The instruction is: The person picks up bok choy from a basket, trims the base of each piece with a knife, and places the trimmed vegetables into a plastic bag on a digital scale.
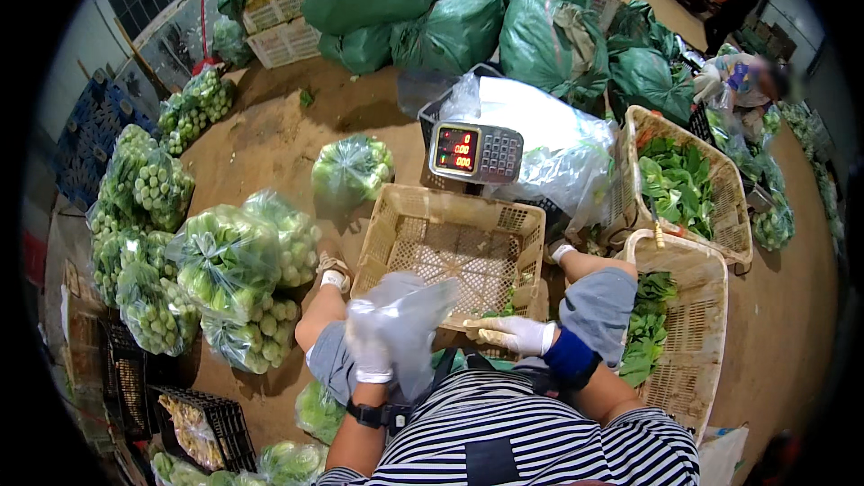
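Observation:
My left hand (368, 342), in a white glove, is closed on a clear plastic bag (416, 310) that hangs loosely over the near left corner of a tan plastic crate (531, 256). The bag looks empty and crumpled, and the hand is slightly blurred. My right hand (515, 335), gloved in white with a blue cuff at the wrist, reaches left along the crate's near rim. Its fingers are stretched out, and I see nothing in them. The crate stands between my legs, with a few green leaves (504, 304) in its near right part.
A scale display (475, 151) stands beyond the crate, beside white plastic sheeting (540, 112). Crates of leafy greens (673, 184) (650, 324) flank my right. Bagged green vegetables (225, 261) sit on the left. Green sacks (450, 22) are piled behind. Another person (738, 76) bends at far right.

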Tool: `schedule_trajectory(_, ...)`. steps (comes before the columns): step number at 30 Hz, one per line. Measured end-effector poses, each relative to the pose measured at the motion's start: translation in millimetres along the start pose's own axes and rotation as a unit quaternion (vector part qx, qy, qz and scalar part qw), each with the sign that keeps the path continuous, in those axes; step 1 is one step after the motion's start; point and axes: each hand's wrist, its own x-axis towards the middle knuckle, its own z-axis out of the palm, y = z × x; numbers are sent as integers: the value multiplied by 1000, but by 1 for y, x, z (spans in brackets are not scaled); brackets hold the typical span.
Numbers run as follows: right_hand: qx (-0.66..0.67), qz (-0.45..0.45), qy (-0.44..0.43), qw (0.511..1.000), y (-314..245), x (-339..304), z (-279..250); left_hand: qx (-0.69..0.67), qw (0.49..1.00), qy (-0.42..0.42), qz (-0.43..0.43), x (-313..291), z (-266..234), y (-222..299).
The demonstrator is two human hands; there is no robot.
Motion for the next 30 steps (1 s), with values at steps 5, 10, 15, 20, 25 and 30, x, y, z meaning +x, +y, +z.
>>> schedule_trajectory(5,514,-159,77,839,8,-23,14,-2,971,-232,65,-11,77,53)
schedule_trajectory(10,473,-152,262,828,36,-59,-3,171,897,-353,205,-21,93,57)
schedule_trajectory(15,543,-226,354,727,38,-66,-10,296,817,-440,226,-17,66,36)
schedule_trajectory(20,580,-111,245,769,62,-59,-10,269,845,-421,193,-23,64,51)
schedule_trajectory(25,400,-147,310,850,39,-45,9,299,806,-475,186,-23,68,48)
schedule_trajectory(30,266,-108,419,861,50,-55,-7,257,823,-493,114,-29,76,65)
